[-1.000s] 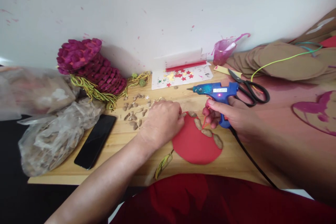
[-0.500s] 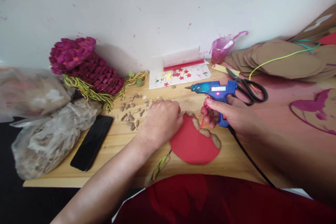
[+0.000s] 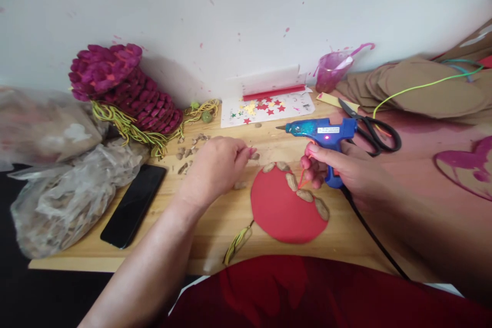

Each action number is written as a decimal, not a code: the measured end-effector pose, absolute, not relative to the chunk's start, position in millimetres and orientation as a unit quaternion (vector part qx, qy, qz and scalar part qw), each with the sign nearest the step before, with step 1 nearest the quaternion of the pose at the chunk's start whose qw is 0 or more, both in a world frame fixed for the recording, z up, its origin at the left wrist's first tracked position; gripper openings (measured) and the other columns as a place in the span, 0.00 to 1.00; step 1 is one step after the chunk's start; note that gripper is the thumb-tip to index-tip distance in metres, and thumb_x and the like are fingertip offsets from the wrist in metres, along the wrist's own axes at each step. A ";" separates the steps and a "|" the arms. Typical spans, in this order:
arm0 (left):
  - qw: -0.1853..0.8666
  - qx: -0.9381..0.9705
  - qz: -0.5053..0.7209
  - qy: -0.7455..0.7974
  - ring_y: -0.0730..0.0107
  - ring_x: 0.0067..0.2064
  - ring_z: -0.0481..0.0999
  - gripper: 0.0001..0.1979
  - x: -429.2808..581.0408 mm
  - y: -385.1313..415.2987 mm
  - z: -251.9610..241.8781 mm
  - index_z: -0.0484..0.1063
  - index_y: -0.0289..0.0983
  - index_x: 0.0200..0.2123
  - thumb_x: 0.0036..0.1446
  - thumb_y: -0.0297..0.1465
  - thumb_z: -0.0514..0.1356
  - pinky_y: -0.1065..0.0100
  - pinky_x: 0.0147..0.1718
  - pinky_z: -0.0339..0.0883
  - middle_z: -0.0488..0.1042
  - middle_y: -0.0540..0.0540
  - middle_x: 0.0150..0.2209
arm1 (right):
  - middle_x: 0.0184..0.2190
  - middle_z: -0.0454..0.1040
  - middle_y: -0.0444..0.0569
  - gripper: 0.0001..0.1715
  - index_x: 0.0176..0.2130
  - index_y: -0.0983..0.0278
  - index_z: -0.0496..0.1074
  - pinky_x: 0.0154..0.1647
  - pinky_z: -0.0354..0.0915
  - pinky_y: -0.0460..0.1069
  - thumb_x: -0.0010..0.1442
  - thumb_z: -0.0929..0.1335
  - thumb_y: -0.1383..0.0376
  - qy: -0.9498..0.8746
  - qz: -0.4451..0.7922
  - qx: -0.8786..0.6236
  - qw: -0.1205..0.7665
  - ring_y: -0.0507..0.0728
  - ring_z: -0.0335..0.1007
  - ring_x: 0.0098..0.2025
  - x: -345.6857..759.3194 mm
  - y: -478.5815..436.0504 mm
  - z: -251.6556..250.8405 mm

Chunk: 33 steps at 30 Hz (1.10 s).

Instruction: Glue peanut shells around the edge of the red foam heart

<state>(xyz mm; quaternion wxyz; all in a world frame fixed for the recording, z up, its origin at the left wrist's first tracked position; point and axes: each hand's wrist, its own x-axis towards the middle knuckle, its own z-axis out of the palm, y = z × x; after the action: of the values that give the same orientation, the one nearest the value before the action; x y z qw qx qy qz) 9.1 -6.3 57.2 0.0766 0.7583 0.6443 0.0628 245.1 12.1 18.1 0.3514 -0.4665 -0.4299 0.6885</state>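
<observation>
Right hand (image 3: 353, 164) closed firmly around the handle of a blue glue gun (image 3: 319, 130), a person works over a red disc (image 3: 284, 218) lying flat on the wooden tabletop (image 3: 215, 230) between both hands. An orange cord (image 3: 303, 182) hangs at the right fingers, and the nozzle points left, clear of the disc. Curled, with fingertips drawn close together, the left hand (image 3: 213, 169) hovers beside a small shell (image 3: 256, 156); whether it grips anything cannot be told from this angle. Five shell pieces, apparently peanut, sit along the disc's upper and right edge with gaps between some of them. Its left and lower edges are bare, leaving the rim, by appearances, less than half covered. More loose shells (image 3: 187, 152) lie beyond the left hand, near a purple-studded stack (image 3: 154, 102).
</observation>
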 end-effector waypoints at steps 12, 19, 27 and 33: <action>0.170 0.778 0.138 0.589 0.65 0.37 0.79 0.06 19.5 -11.5 37.1 0.79 0.40 0.37 0.57 0.29 0.62 0.65 0.37 0.70 0.81 0.49 0.34 | 0.27 0.75 0.43 0.15 0.29 0.61 0.73 0.21 0.68 0.45 0.55 0.76 0.53 -0.439 0.672 -0.477 0.357 0.52 0.71 0.25 244.2 12.3 20.6; 0.176 0.772 0.116 0.599 0.64 0.34 0.78 0.06 28.4 -12.7 34.6 0.78 0.38 0.37 0.59 0.30 0.60 0.65 0.35 0.69 0.81 0.46 0.33 | 0.27 0.76 0.43 0.15 0.31 0.61 0.72 0.20 0.68 0.44 0.55 0.76 0.54 -0.435 0.674 -0.478 0.358 0.52 0.71 0.25 244.1 12.5 19.9; 0.274 0.795 0.080 0.535 0.72 0.29 0.74 0.04 22.8 -21.0 52.5 0.79 0.40 0.35 0.58 0.33 0.65 0.70 0.29 0.62 0.79 0.52 0.30 | 0.27 0.76 0.44 0.16 0.31 0.61 0.72 0.20 0.69 0.45 0.55 0.76 0.54 -0.440 0.669 -0.482 0.356 0.53 0.73 0.25 243.9 15.1 18.5; 0.249 0.754 0.138 0.592 0.74 0.23 0.70 0.19 -11.4 -11.1 74.5 0.81 0.38 0.30 0.65 0.41 0.57 0.71 0.25 0.58 0.76 0.51 0.22 | 0.26 0.76 0.44 0.17 0.30 0.61 0.72 0.19 0.68 0.44 0.54 0.76 0.53 -0.463 0.650 -0.478 0.366 0.53 0.73 0.24 245.6 16.1 15.7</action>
<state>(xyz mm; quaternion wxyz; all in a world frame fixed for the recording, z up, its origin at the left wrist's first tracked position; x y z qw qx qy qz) -11.4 -11.1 74.5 0.2491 0.7542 0.5916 0.1382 245.6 16.1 15.7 0.3658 -0.4783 -0.4631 0.6504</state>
